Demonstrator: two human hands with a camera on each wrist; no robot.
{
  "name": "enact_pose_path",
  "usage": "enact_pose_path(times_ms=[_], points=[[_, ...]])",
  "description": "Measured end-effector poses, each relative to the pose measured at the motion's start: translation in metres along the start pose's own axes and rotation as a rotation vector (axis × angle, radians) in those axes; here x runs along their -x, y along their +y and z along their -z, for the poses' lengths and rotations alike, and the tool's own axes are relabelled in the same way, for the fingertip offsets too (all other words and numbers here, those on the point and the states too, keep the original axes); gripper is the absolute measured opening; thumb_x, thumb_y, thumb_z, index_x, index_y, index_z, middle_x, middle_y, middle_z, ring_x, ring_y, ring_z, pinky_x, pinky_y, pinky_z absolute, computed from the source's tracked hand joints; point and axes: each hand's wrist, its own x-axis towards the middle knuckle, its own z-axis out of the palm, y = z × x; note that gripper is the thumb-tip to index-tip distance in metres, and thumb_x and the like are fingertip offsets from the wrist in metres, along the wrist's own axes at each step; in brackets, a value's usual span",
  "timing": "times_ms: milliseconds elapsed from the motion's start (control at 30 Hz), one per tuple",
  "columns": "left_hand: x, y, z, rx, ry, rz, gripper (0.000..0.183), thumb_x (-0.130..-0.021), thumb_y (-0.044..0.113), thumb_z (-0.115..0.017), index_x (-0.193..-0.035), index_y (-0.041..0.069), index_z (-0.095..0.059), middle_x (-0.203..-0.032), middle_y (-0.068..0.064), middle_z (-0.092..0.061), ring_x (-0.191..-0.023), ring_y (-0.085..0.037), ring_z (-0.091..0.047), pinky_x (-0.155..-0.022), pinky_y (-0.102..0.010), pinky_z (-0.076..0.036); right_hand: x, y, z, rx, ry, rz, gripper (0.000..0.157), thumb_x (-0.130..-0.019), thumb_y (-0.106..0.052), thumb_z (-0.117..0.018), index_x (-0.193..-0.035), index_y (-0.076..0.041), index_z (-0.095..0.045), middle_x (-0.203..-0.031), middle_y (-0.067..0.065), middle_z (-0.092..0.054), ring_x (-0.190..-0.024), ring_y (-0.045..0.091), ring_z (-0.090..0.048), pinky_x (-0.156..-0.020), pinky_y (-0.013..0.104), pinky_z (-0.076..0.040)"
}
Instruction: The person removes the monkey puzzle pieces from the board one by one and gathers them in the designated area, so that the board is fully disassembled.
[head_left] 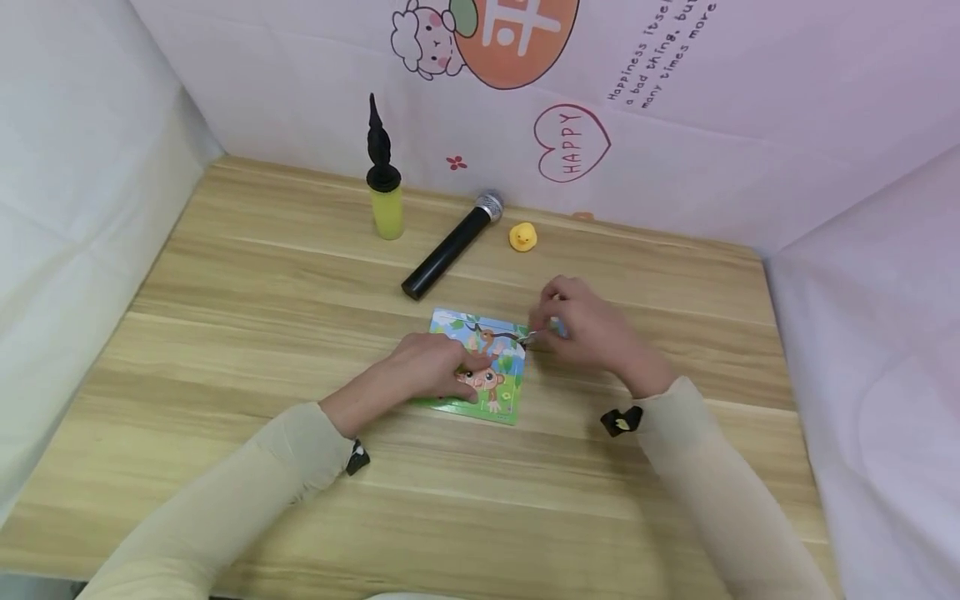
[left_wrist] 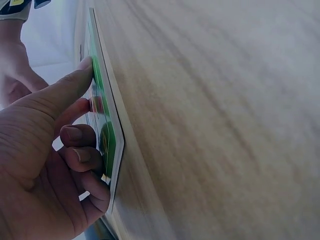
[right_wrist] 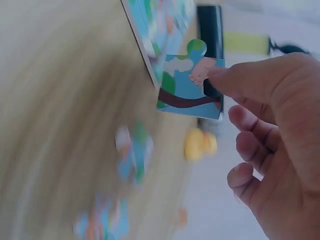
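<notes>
A jigsaw puzzle board (head_left: pixel 512 385) with a cartoon monkey picture lies flat on the wooden table. My left hand (head_left: pixel 431 365) rests on its left part, covering some of the picture. The left wrist view shows the fingertips (left_wrist: pixel 82 156) against the board's face, beside its pale edge. Just off the board's upper right corner is my right hand (head_left: pixel 581 323). Thumb and finger of that hand pinch a jigsaw piece (right_wrist: pixel 175 102) with a brown branch and blue sky, held close to the board's corner.
In the right wrist view, two loose jigsaw pieces (right_wrist: pixel 134 154) lie blurred on the table. Behind the board stand or lie a yellow hand pump (head_left: pixel 387 212) with a black top, a black microphone (head_left: pixel 450 250) and a yellow rubber duck (head_left: pixel 522 237). A printed white cloth (head_left: pixel 300 92) hangs behind the table.
</notes>
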Motion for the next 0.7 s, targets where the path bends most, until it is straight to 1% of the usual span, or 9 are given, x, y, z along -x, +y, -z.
enact_pose_path(times_ms=[67, 133, 233, 300, 433, 500, 533, 600, 700], points=[[0.000, 0.001, 0.000, 0.007, -0.001, 0.003, 0.060, -0.086, 0.056, -0.076, -0.141, 0.041, -0.059, -0.139, 0.011, -0.059, -0.088, -0.018, -0.062, -0.052, -0.035, -0.042, 0.011, 0.010, 0.012, -0.005, 0.029, -0.081, 0.000, -0.087, -0.013, -0.077, -0.088, -0.012, -0.077, -0.112, 0.006, -0.056, -0.105, 0.027, -0.049, -0.085, 0.045, -0.045], [0.000, 0.001, 0.000, 0.004, -0.001, 0.009, 0.061, -0.085, 0.057, -0.076, -0.141, 0.041, -0.058, -0.139, 0.011, -0.059, -0.092, -0.019, -0.064, -0.052, -0.034, -0.042, 0.024, 0.022, 0.026, -0.015, 0.064, -0.169, 0.003, -0.088, -0.014, -0.076, -0.089, -0.011, -0.077, -0.115, 0.009, -0.056, -0.107, 0.029, -0.051, -0.086, 0.048, -0.045], [0.001, 0.001, 0.000, 0.002, -0.005, 0.014, 0.062, -0.085, 0.058, -0.075, -0.142, 0.041, -0.057, -0.139, 0.011, -0.059, -0.091, -0.021, -0.065, -0.052, -0.033, -0.041, 0.044, 0.043, 0.042, -0.077, 0.100, -0.333, 0.013, -0.092, -0.022, -0.075, -0.093, -0.008, -0.077, -0.119, 0.012, -0.057, -0.104, 0.031, -0.052, -0.082, 0.048, -0.043], [0.001, 0.000, 0.000, 0.003, -0.003, 0.008, 0.062, -0.085, 0.058, -0.075, -0.142, 0.041, -0.057, -0.139, 0.012, -0.058, -0.089, -0.018, -0.064, -0.050, -0.032, -0.039, 0.058, 0.056, 0.047, -0.177, 0.122, -0.474, 0.025, -0.094, -0.031, -0.073, -0.098, -0.007, -0.077, -0.118, 0.015, -0.057, -0.097, 0.034, -0.052, -0.077, 0.048, -0.041], [-0.001, -0.001, -0.001, 0.019, -0.005, 0.002, 0.061, -0.085, 0.057, -0.076, -0.141, 0.041, -0.057, -0.140, 0.013, -0.057, -0.065, -0.015, -0.049, -0.047, -0.031, -0.034, 0.085, 0.078, 0.042, -0.487, 0.115, -0.788, 0.055, -0.094, -0.052, -0.069, -0.115, -0.001, -0.071, -0.134, 0.018, -0.054, -0.117, 0.040, -0.046, -0.093, 0.057, -0.039], [-0.001, -0.001, -0.001, 0.021, -0.009, 0.003, 0.061, -0.085, 0.057, -0.076, -0.142, 0.041, -0.057, -0.140, 0.013, -0.057, -0.059, -0.015, -0.040, -0.046, -0.030, -0.032, 0.097, 0.086, 0.033, -0.580, 0.086, -0.903, 0.063, -0.093, -0.057, -0.068, -0.120, 0.000, -0.068, -0.139, 0.020, -0.051, -0.129, 0.041, -0.039, -0.102, 0.060, -0.032], [-0.001, -0.001, -0.001, 0.020, -0.011, 0.003, 0.061, -0.085, 0.057, -0.075, -0.142, 0.042, -0.057, -0.140, 0.013, -0.057, -0.058, -0.014, -0.038, -0.046, -0.030, -0.032, 0.102, 0.089, 0.028, -0.602, 0.067, -0.938, 0.066, -0.093, -0.058, -0.067, -0.122, 0.000, -0.067, -0.142, 0.019, -0.049, -0.134, 0.039, -0.035, -0.106, 0.060, -0.028], [-0.002, -0.001, 0.000, 0.021, -0.009, -0.001, 0.062, -0.085, 0.057, -0.076, -0.142, 0.042, -0.057, -0.140, 0.012, -0.057, -0.057, -0.014, -0.035, -0.046, -0.030, -0.031, 0.110, 0.094, 0.018, -0.591, 0.044, -0.974, 0.067, -0.093, -0.060, -0.065, -0.123, 0.000, -0.067, -0.139, 0.018, -0.050, -0.131, 0.037, -0.037, -0.105, 0.056, -0.029], [-0.002, -0.002, -0.002, 0.031, -0.011, -0.001, 0.062, -0.085, 0.057, -0.076, -0.142, 0.041, -0.057, -0.140, 0.013, -0.057, -0.060, -0.013, -0.041, -0.046, -0.030, -0.032, 0.115, 0.098, 0.006, -0.599, 0.058, -0.975, 0.067, -0.096, -0.059, -0.062, -0.125, 0.001, -0.065, -0.132, 0.020, -0.052, -0.127, 0.035, -0.039, -0.104, 0.052, -0.028]])
